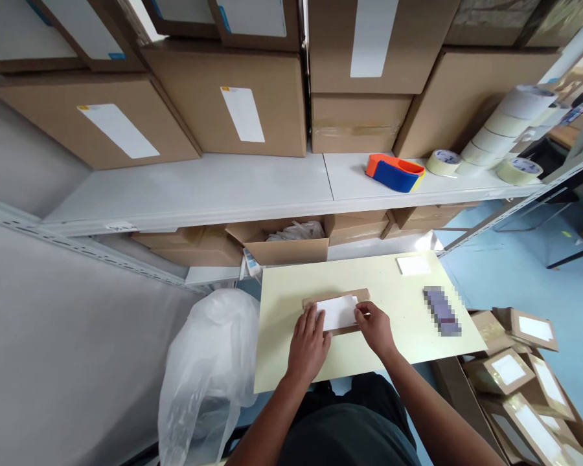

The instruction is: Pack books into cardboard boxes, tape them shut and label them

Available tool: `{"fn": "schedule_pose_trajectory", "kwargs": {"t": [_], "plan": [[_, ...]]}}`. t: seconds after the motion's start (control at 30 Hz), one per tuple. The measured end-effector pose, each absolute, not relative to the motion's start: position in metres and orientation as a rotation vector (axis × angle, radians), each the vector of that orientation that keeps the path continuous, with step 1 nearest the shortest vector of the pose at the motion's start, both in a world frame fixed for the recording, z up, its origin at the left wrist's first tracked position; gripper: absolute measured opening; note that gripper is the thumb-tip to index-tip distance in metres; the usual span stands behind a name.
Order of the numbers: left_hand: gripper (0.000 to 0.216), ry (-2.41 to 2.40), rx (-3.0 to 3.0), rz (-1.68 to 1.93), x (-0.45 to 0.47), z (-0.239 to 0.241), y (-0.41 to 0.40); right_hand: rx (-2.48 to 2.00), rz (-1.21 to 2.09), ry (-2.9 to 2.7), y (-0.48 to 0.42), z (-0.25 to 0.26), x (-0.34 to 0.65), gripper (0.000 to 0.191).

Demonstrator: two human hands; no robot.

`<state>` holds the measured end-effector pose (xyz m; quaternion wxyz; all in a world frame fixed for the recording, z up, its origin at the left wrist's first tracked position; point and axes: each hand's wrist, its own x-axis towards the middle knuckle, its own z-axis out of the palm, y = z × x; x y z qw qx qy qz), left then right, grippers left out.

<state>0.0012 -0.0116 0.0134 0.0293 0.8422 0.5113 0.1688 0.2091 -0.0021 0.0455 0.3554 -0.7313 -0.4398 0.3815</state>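
Note:
A small flat cardboard box (337, 296) lies on a pale yellow table (291, 291), with a white label (339, 310) on its top. My left hand (309, 342) rests on the box's left end, fingers stretched flat over the label's left edge. My right hand (375, 325) is at the box's right end, its fingers curled and pressed against the label's right edge. A small white sheet (413, 265) lies at the table's far right corner. A blurred purple-grey object (442, 311) lies to the right of my right hand.
A white shelf (199, 184) carries large labelled cardboard boxes (233, 103), an orange and blue tape dispenser (395, 172) and tape rolls (500, 139). An open carton (286, 243) sits below. A clear plastic bag (208, 369) hangs left; several labelled small boxes (515, 372) fill a carton at right.

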Motion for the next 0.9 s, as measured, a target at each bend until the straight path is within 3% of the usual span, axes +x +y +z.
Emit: {"fn": "schedule_pose_trajectory", "kwargs": {"t": [0.3,0.53,0.7,0.8,0.9], "plan": [[0.084,1.533,2.433,0.576,-0.010,0.001,-0.001,-1.787,1.044,-1.083,0.003,0.057,0.200,0.021],[0.089,1.535,2.447,0.513,-0.012,-0.002,-0.006,-1.904,0.971,-1.187,0.004,0.058,0.204,0.020],[0.080,1.528,2.499,0.531,-0.010,0.003,-0.010,-2.031,0.555,-1.581,-0.008,0.057,0.210,0.027],[0.078,1.527,2.540,0.538,-0.010,0.000,-0.011,-1.859,0.231,-1.880,-0.017,0.058,0.194,0.033],[0.076,1.532,2.585,0.508,-0.008,-0.004,-0.014,-1.600,0.171,-2.202,-0.025,0.053,0.166,0.043]]}}
